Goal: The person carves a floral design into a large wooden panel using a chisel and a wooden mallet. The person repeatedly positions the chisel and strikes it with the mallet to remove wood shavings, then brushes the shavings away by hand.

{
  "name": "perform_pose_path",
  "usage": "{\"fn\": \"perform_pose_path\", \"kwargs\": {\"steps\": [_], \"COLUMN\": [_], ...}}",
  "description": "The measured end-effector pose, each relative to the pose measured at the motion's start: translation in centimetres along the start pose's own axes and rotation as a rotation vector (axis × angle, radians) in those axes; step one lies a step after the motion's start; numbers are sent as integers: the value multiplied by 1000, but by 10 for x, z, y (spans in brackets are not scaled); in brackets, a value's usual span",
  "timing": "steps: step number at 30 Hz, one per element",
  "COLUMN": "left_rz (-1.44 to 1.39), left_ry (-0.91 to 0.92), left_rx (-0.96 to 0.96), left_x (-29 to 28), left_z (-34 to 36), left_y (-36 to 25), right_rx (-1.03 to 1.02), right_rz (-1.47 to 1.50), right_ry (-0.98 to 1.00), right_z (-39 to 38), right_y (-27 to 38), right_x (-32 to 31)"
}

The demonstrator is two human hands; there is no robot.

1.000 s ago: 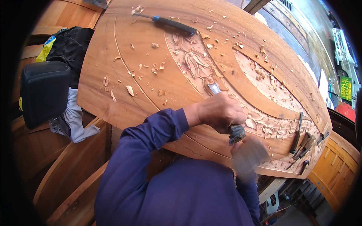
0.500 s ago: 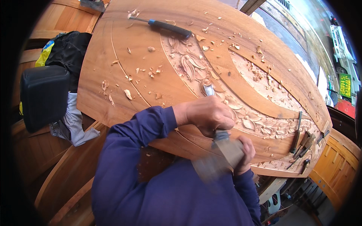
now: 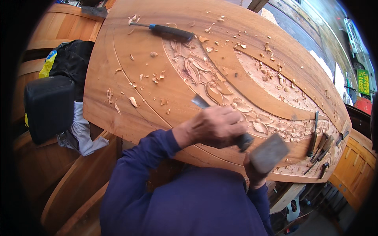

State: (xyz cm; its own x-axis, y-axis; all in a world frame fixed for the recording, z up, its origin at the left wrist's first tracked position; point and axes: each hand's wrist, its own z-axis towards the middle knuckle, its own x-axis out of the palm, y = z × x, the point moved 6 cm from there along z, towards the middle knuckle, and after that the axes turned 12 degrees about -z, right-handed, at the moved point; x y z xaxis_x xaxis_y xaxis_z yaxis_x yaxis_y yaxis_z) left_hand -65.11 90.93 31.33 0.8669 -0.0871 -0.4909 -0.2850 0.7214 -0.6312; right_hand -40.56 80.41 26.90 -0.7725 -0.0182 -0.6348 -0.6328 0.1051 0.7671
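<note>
Clutching a chisel (image 3: pixel 200 101), the left hand (image 3: pixel 214 126) is risking nicked carved leaves (image 3: pixel 214 93) should the right hand (image 3: pixel 254 173), gripping a mallet (image 3: pixel 269 153), strike askew.

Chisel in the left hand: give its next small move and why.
Probably settle the chisel tip on the carved band before striking: the left hand holds it near the band's edge, and the right hand holds the mallet off the handle.
</note>
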Motion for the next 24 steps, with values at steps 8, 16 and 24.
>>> {"fn": "perform_pose_path", "kwargs": {"steps": [8, 16, 24], "left_rz": [-156, -109, -177], "left_ry": [73, -8, -88], "left_rx": [-5, -69, -77], "left_x": [62, 66, 58], "left_z": [45, 53, 50], "left_y": [21, 48, 52], "right_rx": [142, 77, 60], "right_rz": [244, 257, 327], "right_ry": [-252, -230, -229], "right_z": [-5, -1, 36], "right_y": [-4, -1, 24], "right_x": [-21, -25, -31]}}
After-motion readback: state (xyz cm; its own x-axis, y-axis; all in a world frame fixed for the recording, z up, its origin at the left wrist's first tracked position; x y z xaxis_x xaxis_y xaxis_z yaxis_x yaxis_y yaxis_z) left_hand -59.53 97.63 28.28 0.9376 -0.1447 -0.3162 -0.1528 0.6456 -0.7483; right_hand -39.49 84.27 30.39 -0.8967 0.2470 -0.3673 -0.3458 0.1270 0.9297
